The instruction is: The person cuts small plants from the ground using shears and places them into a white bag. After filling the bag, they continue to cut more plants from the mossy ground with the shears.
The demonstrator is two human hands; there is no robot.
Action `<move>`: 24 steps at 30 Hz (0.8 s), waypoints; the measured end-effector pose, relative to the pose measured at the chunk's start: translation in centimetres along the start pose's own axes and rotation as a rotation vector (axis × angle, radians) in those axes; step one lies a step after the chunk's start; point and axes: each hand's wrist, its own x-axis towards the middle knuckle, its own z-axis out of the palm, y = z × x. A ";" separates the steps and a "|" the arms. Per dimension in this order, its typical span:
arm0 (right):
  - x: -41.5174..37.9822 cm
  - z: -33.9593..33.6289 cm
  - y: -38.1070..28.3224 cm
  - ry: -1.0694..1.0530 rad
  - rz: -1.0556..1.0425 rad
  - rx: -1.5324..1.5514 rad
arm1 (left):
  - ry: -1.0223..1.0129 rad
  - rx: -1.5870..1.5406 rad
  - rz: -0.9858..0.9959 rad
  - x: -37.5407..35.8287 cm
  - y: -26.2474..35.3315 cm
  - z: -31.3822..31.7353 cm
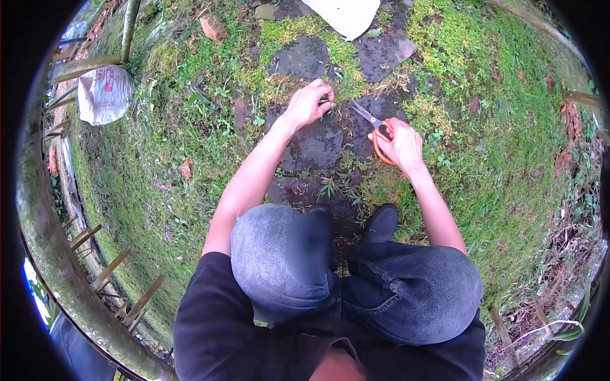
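My right hand (404,145) is wrapped round the orange handles of a pair of scissors (366,113). Their grey blades point up and left, over the dark paving stones and toward my other hand. My left hand (308,103) is closed in a pinch just left of the blade tips, low over the grass and moss between the stones. Whatever lies between its fingertips is too small to make out. Below the hands a dark flat stone (319,147) shows, with loose grass clippings and weeds around it.
A white sack (346,14) lies on the path ahead, and another white bag (105,95) stands at the left by a bamboo fence (89,65). Mossy grass (171,140) flanks the stones. A brown rock (213,28) sits at upper left. My boots (382,222) are on the path.
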 end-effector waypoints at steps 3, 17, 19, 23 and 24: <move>0.3 0.5 0.3 -0.036 -0.002 -0.029 | 0.168 -0.012 0.004 -0.2 -0.3 0.5; 3.8 2.5 0.0 -0.037 -0.212 -0.302 | 0.209 0.144 -0.152 -2.3 1.9 0.9; 3.9 2.3 -0.1 -0.019 -0.189 -0.301 | 0.241 0.152 -0.141 -2.6 1.8 1.2; 4.0 2.5 0.8 0.004 -0.201 -0.277 | 0.192 0.187 -0.168 -2.5 1.2 1.3; 3.9 2.3 0.8 0.013 -0.204 -0.259 | 0.212 0.198 -0.136 -2.4 0.8 1.4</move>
